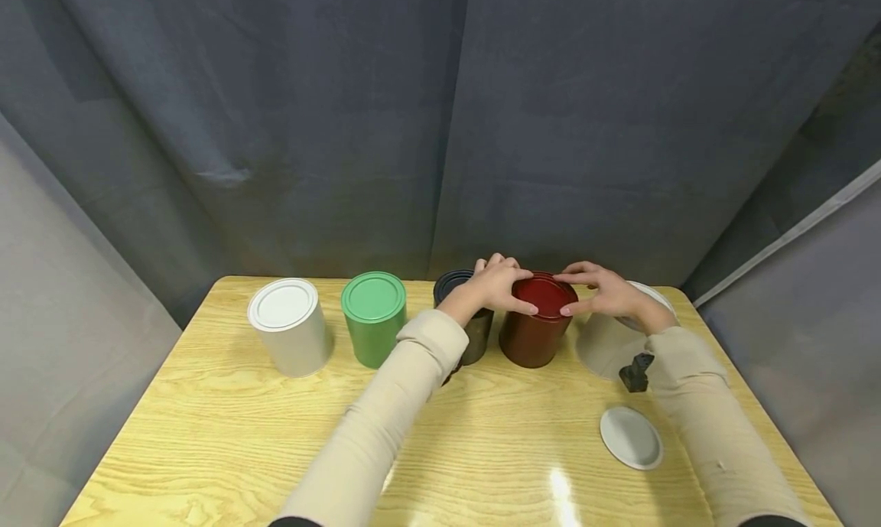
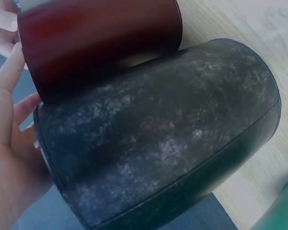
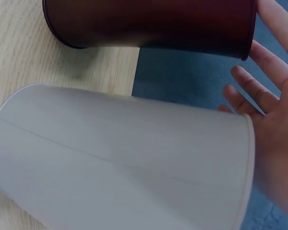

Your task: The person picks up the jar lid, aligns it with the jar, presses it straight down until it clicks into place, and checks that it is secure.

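Observation:
A dark red can (image 1: 533,343) stands on the table with a red lid (image 1: 546,296) on its top. At the left of that lid, my left hand (image 1: 495,286) has its thumb and forefinger spread along the rim. My right hand (image 1: 607,292) touches the rim from the other side, thumb nearer me and forefinger farther back. In the right wrist view, the other fingers (image 3: 259,90) extend loosely beyond the can. Under my left hand and wrist, a mottled black can (image 2: 158,129) stands close beside the red one. A white can (image 3: 120,153) is below my right hand, its top partly covered.
Farther left stand a green can (image 1: 375,336) and another white can (image 1: 296,347), both lidded. A loose white lid (image 1: 631,437) lies on the wooden table (image 1: 227,427) beside my right forearm. Grey curtains (image 1: 330,129) hang behind the table and at both sides.

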`<move>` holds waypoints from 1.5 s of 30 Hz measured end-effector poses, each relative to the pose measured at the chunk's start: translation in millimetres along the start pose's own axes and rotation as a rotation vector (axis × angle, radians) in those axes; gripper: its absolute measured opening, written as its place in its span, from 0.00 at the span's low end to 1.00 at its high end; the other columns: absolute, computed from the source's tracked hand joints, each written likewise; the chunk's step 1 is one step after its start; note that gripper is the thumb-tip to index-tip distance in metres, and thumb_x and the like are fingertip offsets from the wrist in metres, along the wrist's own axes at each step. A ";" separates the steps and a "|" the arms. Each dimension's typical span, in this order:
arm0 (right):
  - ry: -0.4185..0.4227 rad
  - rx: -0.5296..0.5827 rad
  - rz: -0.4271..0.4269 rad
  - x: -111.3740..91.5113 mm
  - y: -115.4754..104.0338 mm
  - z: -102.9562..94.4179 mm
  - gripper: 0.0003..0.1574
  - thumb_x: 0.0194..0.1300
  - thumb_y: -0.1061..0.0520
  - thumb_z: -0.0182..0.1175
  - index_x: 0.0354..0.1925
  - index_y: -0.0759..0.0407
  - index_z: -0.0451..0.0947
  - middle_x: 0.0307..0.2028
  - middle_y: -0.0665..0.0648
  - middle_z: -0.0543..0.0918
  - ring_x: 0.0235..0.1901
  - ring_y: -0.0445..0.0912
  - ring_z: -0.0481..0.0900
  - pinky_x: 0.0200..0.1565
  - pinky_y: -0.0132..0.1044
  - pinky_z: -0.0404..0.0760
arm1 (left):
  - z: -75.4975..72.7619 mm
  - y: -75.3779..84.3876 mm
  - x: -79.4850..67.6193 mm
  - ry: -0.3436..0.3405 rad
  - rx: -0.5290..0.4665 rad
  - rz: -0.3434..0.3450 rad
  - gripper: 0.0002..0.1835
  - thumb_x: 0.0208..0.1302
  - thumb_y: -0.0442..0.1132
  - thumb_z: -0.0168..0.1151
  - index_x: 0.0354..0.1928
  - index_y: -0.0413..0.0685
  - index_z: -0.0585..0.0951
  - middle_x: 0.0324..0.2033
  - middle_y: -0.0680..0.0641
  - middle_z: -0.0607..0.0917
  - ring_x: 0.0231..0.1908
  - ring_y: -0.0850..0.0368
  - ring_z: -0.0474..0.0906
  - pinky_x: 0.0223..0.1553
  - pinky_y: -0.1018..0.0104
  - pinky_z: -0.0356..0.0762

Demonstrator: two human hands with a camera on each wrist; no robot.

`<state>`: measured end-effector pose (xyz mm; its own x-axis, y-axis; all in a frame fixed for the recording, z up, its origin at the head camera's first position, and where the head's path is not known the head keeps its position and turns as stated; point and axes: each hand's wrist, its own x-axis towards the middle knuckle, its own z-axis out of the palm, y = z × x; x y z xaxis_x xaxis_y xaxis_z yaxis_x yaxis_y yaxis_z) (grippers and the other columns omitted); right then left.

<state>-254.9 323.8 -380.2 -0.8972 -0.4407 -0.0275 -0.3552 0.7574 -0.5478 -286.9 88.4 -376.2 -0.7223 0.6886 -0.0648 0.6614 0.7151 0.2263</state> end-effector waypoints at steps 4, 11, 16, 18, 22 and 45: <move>0.022 -0.008 -0.008 -0.3 3.9 -1.3 0.38 0.52 0.49 0.67 0.58 0.64 0.70 0.57 0.66 0.65 0.56 0.62 0.60 0.50 0.60 0.63 | -2.8 -3.6 -1.4 0.000 -0.024 -0.006 0.34 0.55 0.64 0.55 0.63 0.59 0.68 0.53 0.54 0.71 0.49 0.58 0.59 0.43 0.62 0.56; 0.024 0.004 0.022 2.0 5.9 -1.9 0.39 0.50 0.48 0.68 0.58 0.64 0.71 0.57 0.67 0.65 0.56 0.62 0.60 0.50 0.60 0.62 | -3.8 -5.9 -1.4 -0.014 -0.052 -0.015 0.31 0.58 0.61 0.56 0.63 0.60 0.69 0.51 0.54 0.72 0.48 0.58 0.59 0.43 0.62 0.56; 0.015 0.003 0.034 0.0 3.9 -3.4 0.39 0.51 0.48 0.68 0.58 0.64 0.70 0.57 0.67 0.64 0.56 0.62 0.59 0.51 0.60 0.62 | -3.8 -2.7 0.5 -0.022 -0.003 -0.015 0.32 0.58 0.62 0.55 0.63 0.60 0.69 0.51 0.54 0.71 0.48 0.58 0.59 0.43 0.63 0.56; 0.012 -0.005 0.028 -1.9 2.7 -4.5 0.39 0.51 0.48 0.67 0.58 0.64 0.69 0.57 0.67 0.64 0.56 0.62 0.60 0.51 0.60 0.63 | -4.2 -1.5 0.5 -0.024 0.007 -0.018 0.32 0.57 0.62 0.54 0.63 0.60 0.68 0.51 0.54 0.70 0.49 0.58 0.58 0.44 0.63 0.56; 0.029 -0.013 0.018 -7.2 0.9 -7.2 0.41 0.52 0.48 0.67 0.60 0.65 0.68 0.57 0.67 0.63 0.56 0.62 0.60 0.51 0.60 0.63 | -5.7 -1.1 -0.3 -0.005 -0.012 0.001 0.33 0.57 0.63 0.54 0.63 0.59 0.68 0.53 0.53 0.69 0.51 0.58 0.58 0.46 0.62 0.56; 0.195 -0.040 -0.117 -41.2 -0.4 -1.5 0.39 0.48 0.54 0.70 0.57 0.66 0.70 0.54 0.64 0.68 0.53 0.59 0.65 0.49 0.58 0.64 | 4.9 -0.6 -24.6 0.194 -0.230 0.183 0.37 0.53 0.58 0.63 0.63 0.50 0.68 0.56 0.51 0.70 0.55 0.56 0.58 0.51 0.60 0.57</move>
<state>-218.1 342.4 -377.6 -0.8815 -0.4285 0.1983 -0.4666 0.7266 -0.5043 -268.5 71.5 -379.5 -0.6358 0.7512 0.1776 0.7363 0.5212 0.4314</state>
